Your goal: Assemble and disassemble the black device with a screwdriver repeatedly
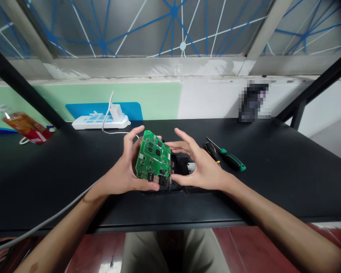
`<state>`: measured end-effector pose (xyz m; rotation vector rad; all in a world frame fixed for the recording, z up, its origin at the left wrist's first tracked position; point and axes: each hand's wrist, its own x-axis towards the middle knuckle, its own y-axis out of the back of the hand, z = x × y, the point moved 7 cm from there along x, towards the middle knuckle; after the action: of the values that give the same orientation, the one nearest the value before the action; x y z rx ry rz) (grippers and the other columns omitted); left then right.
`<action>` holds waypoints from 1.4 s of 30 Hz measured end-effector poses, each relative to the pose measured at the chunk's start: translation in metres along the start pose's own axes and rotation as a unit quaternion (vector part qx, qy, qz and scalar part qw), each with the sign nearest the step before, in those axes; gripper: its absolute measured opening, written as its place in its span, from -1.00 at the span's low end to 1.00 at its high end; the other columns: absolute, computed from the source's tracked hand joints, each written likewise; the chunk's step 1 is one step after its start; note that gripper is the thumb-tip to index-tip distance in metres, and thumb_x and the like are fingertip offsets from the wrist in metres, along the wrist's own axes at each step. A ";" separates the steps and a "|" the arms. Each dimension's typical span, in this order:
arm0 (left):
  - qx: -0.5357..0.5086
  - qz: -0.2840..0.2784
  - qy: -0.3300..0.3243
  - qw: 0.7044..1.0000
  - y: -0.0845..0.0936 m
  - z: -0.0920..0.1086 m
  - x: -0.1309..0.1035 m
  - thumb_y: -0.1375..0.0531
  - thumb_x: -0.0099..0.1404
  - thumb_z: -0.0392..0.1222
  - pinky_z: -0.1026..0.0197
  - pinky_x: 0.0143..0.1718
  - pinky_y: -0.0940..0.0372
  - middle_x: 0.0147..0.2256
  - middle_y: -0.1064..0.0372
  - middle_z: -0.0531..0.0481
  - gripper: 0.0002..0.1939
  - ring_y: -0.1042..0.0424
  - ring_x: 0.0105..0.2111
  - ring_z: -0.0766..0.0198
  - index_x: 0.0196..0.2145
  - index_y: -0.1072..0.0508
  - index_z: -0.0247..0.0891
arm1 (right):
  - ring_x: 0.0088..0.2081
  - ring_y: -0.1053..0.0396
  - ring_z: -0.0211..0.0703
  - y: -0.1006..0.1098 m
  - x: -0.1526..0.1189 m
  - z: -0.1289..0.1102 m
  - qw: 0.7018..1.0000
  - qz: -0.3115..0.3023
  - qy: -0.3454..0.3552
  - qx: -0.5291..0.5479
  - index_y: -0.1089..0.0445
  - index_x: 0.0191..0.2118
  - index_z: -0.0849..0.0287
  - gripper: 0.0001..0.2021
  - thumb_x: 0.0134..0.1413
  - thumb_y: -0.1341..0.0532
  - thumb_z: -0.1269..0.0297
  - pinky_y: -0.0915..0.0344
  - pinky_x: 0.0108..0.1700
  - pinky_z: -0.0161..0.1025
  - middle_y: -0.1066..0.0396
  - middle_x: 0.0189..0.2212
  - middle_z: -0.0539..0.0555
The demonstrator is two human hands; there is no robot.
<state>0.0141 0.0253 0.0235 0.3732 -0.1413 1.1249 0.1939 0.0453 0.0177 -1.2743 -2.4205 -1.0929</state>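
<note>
A green circuit board (155,155) is held up, tilted, over the black table. My left hand (122,167) grips its left side, the thumb along the lower edge by the metal and black connectors and the index finger raised. At the opposite side is my right hand (200,163), with its thumb and a fingertip at the board's right edge and its index finger lifted away. Black plastic casing parts (180,167) lie beneath and behind the board, partly hidden by it and by my right hand.
Right of my hands lie a green-and-black screwdriver (232,159) and a black-and-yellow one (212,151). A white power strip (100,122) with a plugged-in charger (116,113) stands at the back. A drink bottle (27,123) leans at far left. A grey cable (59,212) passes my left forearm.
</note>
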 end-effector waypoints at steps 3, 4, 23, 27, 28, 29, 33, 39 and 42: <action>0.032 0.016 0.016 0.999 0.001 -0.006 0.002 -0.52 0.05 0.01 -0.24 0.30 -0.21 0.39 0.05 -0.19 0.20 -0.05 0.38 -0.24 0.35 0.24 0.11 | 0.21 -0.39 0.02 0.007 0.000 0.012 0.999 0.027 -0.025 -0.010 0.25 0.46 -0.01 0.08 -0.03 -0.45 0.18 -0.37 0.29 0.13 -0.34 0.25 0.18; 0.044 0.024 0.021 0.999 0.002 -0.008 0.003 -0.50 0.08 0.02 -0.25 0.31 -0.18 0.38 0.06 -0.22 0.18 -0.05 0.38 -0.24 0.35 0.25 0.08 | 0.21 -0.39 0.01 0.010 0.001 0.015 0.999 0.035 -0.032 -0.022 0.23 0.45 0.02 0.07 -0.04 -0.45 0.19 -0.37 0.30 0.12 -0.34 0.24 0.20; 0.377 -0.137 0.064 0.914 0.007 -0.034 -0.016 -0.46 -0.06 0.33 -0.52 0.31 0.05 0.39 0.13 -0.44 0.37 0.03 0.36 -0.54 0.42 0.27 -0.13 | 0.20 -0.37 0.08 0.023 -0.003 0.021 0.982 0.003 -0.036 -0.184 0.19 0.44 0.08 -0.03 0.02 -0.37 0.26 -0.40 0.24 0.17 -0.30 0.26 0.24; 0.369 -0.129 0.046 0.919 0.008 -0.033 -0.015 -0.46 -0.02 0.27 -0.51 0.31 0.03 0.38 0.11 -0.43 0.32 -0.01 0.35 -0.49 0.42 0.24 -0.14 | 0.19 -0.39 0.11 0.023 -0.004 0.019 0.982 -0.009 -0.033 -0.187 0.18 0.44 0.08 -0.04 0.03 -0.37 0.23 -0.42 0.21 0.22 -0.31 0.26 0.27; 0.366 -0.126 0.046 0.921 0.009 -0.034 -0.015 -0.46 -0.02 0.27 -0.51 0.30 0.01 0.37 0.10 -0.45 0.33 -0.02 0.35 -0.49 0.42 0.26 -0.14 | 0.18 -0.39 0.12 0.023 -0.004 0.018 0.982 -0.012 -0.033 -0.187 0.18 0.44 0.08 -0.04 0.02 -0.37 0.22 -0.42 0.20 0.23 -0.31 0.25 0.27; 0.364 -0.122 0.046 0.922 0.010 -0.034 -0.015 -0.47 -0.03 0.27 -0.52 0.28 -0.01 0.37 0.11 -0.46 0.36 -0.02 0.35 -0.49 0.43 0.30 -0.14 | 0.18 -0.40 0.13 0.022 -0.004 0.017 0.982 -0.017 -0.032 -0.188 0.18 0.44 0.07 -0.04 0.02 -0.37 0.22 -0.42 0.19 0.24 -0.31 0.25 0.27; 0.353 -0.115 0.031 0.928 0.011 -0.033 -0.014 -0.49 -0.05 0.26 -0.54 0.25 -0.06 0.37 0.13 -0.46 0.43 -0.02 0.35 -0.49 0.43 0.41 -0.08 | 0.17 -0.40 0.16 0.020 -0.006 0.013 0.980 -0.036 -0.037 -0.190 0.18 0.44 0.02 -0.03 0.02 -0.37 0.22 -0.41 0.19 0.28 -0.32 0.24 0.25; 0.340 -0.104 0.043 0.934 0.013 -0.033 -0.014 -0.50 -0.06 0.24 -0.53 0.27 -0.04 0.37 0.14 -0.45 0.43 -0.01 0.35 -0.49 0.43 0.37 -0.09 | 0.19 -0.37 0.13 0.017 -0.007 0.012 0.981 -0.051 -0.033 -0.185 0.16 0.44 0.00 -0.02 0.00 -0.39 0.21 -0.38 0.23 0.25 -0.32 0.24 0.22; 0.341 -0.108 0.054 0.932 0.013 -0.033 -0.014 -0.50 -0.06 0.25 -0.53 0.28 -0.01 0.40 0.21 -0.46 0.43 0.07 0.37 -0.51 0.44 0.37 -0.12 | 0.21 -0.36 0.12 0.015 -0.008 0.011 0.981 -0.062 -0.031 -0.181 0.17 0.45 0.00 -0.01 -0.01 -0.39 0.22 -0.38 0.25 0.24 -0.30 0.25 0.22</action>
<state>-0.0058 0.0305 -0.0084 0.9199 0.3937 0.9468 0.2121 0.0530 0.0139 -1.2854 -2.4508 -1.6102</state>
